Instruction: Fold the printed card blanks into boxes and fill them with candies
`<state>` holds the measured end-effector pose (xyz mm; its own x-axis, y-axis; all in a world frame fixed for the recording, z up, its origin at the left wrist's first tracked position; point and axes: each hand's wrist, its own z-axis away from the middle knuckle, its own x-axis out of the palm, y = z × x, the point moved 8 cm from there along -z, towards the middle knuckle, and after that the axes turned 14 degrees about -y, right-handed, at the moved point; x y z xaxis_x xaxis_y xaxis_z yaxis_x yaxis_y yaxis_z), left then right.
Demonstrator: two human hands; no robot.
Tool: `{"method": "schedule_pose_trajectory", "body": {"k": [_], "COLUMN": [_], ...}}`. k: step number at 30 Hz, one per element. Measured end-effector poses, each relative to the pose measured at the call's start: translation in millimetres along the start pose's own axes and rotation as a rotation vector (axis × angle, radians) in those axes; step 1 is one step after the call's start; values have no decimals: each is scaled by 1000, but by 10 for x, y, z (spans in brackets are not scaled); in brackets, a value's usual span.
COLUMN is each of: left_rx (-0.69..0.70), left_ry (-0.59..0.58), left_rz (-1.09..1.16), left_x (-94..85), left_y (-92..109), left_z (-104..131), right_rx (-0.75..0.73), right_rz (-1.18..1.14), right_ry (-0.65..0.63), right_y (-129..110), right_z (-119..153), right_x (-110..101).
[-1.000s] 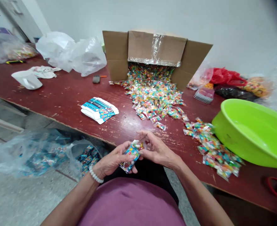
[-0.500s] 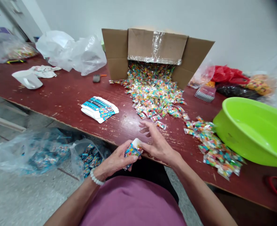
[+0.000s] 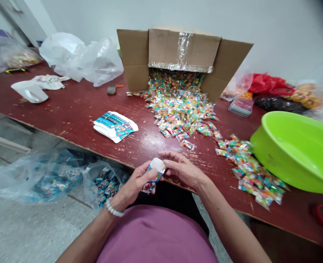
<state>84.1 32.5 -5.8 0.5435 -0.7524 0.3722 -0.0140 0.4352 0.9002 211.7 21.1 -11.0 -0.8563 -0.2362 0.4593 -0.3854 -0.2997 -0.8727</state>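
L hand (image 3: 135, 182) pinches sm. printed box (image 3: 157, 178) betw. thumb & fingers; R hand (image 3: 183, 170) adj., fingers part-curled nr. white flap (image 3: 158, 164), grip unclear.

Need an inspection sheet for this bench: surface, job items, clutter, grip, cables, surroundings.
Surface: red-brown table, finish scuffed and chipped.
Job items: small printed box, white flap raised; flattened printed cartons on the table; wrapped candies heaped at the mouth of a cardboard box.
Clutter: white plastic vessel, cloth, orange-handled brush, white plastic bags, green basin beside a second candy heap.
Grip: left hand holds the small printed box; right hand has fingertips at its flap, contact unclear.
Cables: nothing seen.
Surroundings: pale wall behind; bagged blue packets below the table edge.
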Motion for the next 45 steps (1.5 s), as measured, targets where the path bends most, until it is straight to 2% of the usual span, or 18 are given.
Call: {"method": "schedule_pose_trajectory", "body": {"k": [3,7,9,14,17,20,23,26,28,31,34,37,43,45], "left_rx": [-27,10,31,43,74,75,70,41,-2,-58,-41,0,104,102], "left_ry": [67,138,161,171,185,221,238,200,176,163,121,104,268,263], "left_rz": [173,247,261,307,269,232,227,298,359,440,497,461,188,151], "left_x": [-20,-29,-36,-34,-31,-34,-42,-33,-30,-37,-25,-29,-139,-134], "left_y": [-95,-106,-89,-72,-56,-62,-49,-56,-86,-131,-113,-72,17,27], "left_z": [-21,-15,10,50,51,57,68,67,66,71,61,57,102,101], "right_rx": [-19,-223,-281,-225,-161,-148,-260,-365,-378,-400,-479,-509,-272,-211], "right_rz": [28,268,302,70,102,327,678,837,822,828,909,915,551,454], "right_ry": [34,193,236,151,103,131,198,140,61,27,18,-6,129,156], "right_y": [62,-42,-65,18,33,-23,-199,-303,-304,-312,-357,-369,-144,-69], "right_z": [13,67,94,75,49,37,74,110,114,129,162,177,67,24], "right_x": [73,160,189,224,248,253,306,415,454,456,495,548,384,336]}}
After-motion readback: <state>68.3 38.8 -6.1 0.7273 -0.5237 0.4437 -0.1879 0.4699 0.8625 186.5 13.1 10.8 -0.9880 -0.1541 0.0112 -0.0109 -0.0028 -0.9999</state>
